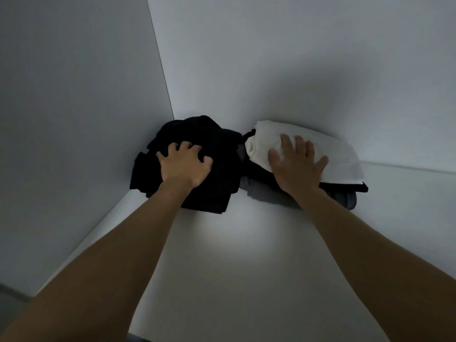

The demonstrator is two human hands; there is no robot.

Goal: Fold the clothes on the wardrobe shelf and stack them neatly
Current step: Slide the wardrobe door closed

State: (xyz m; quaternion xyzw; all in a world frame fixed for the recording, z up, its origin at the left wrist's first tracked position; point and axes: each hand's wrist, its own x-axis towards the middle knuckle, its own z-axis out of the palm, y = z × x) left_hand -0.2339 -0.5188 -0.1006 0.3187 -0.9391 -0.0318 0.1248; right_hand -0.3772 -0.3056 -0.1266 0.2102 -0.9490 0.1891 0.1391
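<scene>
Black fabric fills the far left corner of the shelf (pixel 246 255): the black pile (pixel 217 169) lies rumpled where the side wall (pixel 74 95) meets the back wall (pixel 296 58), its folds loose and uneven; the left hand (pixel 185 164) sits on top of it with the fingers (pixel 183 146) curled and dug into the cloth, clamped on a bunch of it. Just beside it to the right, touching or nearly so (the dark edges blend, so I cannot tell which), stands a second heap against the back wall; the white cloth (pixel 338 156) is its top layer, folded and rounded at its left end; a thin black layer (pixel 345 186) shows under it along the near edge, and a grey garment (pixel 266 193) lies at the bottom, bulging out toward the front. The right hand (pixel 296 164) rests flat on the white cloth, fingers straight and spread apart, palm down, gripping nothing. Both forearms reach in bare from the near edge; the shelf in front of the clothes is white and lit by a soft patch of light.
</scene>
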